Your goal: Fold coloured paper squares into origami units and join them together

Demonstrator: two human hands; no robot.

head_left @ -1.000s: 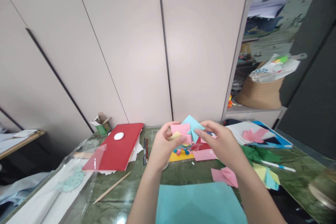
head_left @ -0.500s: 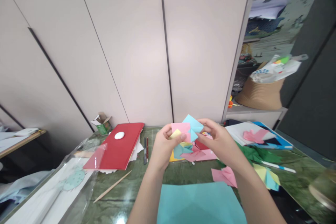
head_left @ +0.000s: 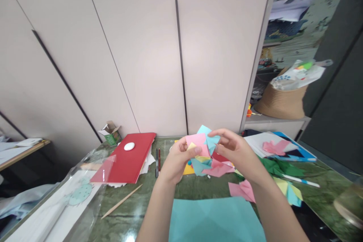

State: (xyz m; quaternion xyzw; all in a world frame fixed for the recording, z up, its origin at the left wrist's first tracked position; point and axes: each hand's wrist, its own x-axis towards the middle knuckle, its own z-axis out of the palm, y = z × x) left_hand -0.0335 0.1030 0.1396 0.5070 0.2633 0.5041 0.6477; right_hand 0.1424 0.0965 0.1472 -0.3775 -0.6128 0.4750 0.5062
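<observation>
Both my hands hold a folded paper piece of joined pink, yellow and light-blue parts above the table. My left hand pinches its pink and yellow side, thumb in front. At the right, my right hand grips a light-blue folded flap between thumb and fingers. Beneath the hands a teal sheet lies near the table's front edge. Behind the held piece are more pink and blue folded papers; where the held piece ends and these start is hard to tell.
On the green marbled table lie a wooden stick, pens and a red folder with a white round object. To the right are crumpled pink paper, green paper and a white marker.
The light-blue flap has been bent and turned under my right hand's fingers, and the held piece has tilted slightly. My left hand keeps its pinch.
</observation>
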